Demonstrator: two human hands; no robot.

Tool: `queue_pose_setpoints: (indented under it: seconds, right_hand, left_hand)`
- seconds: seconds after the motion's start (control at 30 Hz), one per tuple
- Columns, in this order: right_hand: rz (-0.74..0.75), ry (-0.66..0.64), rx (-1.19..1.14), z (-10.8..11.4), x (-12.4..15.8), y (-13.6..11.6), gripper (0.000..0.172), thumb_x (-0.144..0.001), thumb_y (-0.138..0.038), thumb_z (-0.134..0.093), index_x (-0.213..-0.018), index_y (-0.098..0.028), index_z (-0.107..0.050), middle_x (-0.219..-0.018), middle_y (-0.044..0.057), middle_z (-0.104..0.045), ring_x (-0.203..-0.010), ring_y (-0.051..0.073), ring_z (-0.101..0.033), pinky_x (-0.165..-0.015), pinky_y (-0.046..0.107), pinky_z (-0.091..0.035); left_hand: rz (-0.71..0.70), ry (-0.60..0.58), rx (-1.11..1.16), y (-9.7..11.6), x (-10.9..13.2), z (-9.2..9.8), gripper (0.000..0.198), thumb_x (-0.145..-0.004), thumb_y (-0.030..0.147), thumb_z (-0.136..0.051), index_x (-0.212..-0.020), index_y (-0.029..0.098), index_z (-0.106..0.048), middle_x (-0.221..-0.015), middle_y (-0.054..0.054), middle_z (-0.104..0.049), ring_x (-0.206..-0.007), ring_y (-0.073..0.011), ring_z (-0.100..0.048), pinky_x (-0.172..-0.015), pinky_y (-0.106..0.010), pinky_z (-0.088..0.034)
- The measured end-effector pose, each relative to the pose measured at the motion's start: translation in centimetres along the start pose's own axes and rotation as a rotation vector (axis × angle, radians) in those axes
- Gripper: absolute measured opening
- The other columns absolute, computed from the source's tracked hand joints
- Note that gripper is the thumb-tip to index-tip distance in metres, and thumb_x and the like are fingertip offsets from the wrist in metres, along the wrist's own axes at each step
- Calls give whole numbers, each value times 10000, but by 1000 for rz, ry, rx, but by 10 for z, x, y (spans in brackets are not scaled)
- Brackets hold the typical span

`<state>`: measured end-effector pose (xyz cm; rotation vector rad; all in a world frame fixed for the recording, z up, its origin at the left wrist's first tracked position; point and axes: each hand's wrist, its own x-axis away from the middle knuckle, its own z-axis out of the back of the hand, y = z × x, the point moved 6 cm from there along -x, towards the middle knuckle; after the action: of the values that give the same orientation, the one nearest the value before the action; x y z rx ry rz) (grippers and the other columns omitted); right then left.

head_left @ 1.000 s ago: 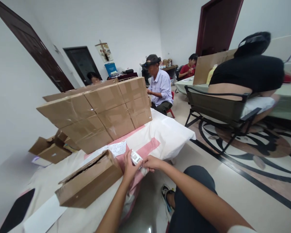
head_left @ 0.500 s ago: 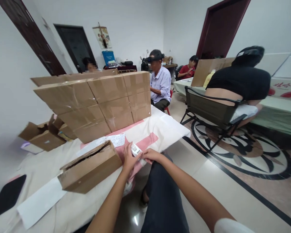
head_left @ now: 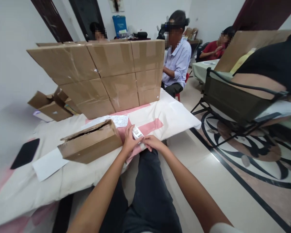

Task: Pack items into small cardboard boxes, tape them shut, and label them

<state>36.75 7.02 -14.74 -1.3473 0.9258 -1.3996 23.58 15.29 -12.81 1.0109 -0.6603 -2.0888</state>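
My left hand (head_left: 129, 141) and my right hand (head_left: 152, 142) meet at the table's near edge. Together they pinch a small white device (head_left: 137, 133) with a grey face, the left from the side, the right from below. The fingers of both hands are closed round it. Just left of my left hand lies a long brown cardboard box (head_left: 92, 141) with a torn top. A printed paper sheet (head_left: 117, 120) lies behind the hands on the pink and white table cloth (head_left: 169, 116).
A wall of stacked taped cartons (head_left: 104, 74) stands across the table. Open cartons (head_left: 52, 105), a white paper (head_left: 48, 163) and a black phone (head_left: 25, 153) lie to the left. Other people sit behind; a folding chair (head_left: 235, 103) with a seated person is to the right.
The view has tilted down and nearer the table. Both hands stay closed on the white device at the table's edge; nothing was let go.
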Motion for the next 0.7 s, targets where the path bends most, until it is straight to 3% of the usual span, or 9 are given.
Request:
queue_pose_setpoints:
  seconds: [0.17,0.37,0.7]
  right_hand:
    - [44,28,-7,-2,2,0,113,-881,-214,-516,-812,-154,-581,-487,-71,-524,-313,74,-479,-363,176,-307]
    - [98,72,-4,-4,1,5,90,-885,-159,-522,-887,-138,-609,-516,-77,-541,-300,62,-452,-351,170,-292]
    - [96,79,-73,-3,3,1,161,-835,-26,-505,-900,-91,-637,-458,-78,-512,-306,68,-430,-368,167,-284]
  left_hand:
    - [11,-14,-26,-6,0,-1,769,-750,360,-761,-1418,215,-408,-1433,-127,-425,-1400,-299,-404,-1208,-478,-321]
    - [-70,1,-24,-13,-2,0,805,-762,423,-775,-1424,166,-396,-1438,-155,-425,-1389,-306,-405,-1202,-494,-320]
    - [-104,-26,-31,-6,-2,1,804,-802,392,-762,-1439,123,-353,-1463,-176,-401,-1420,-286,-363,-1235,-466,-256]
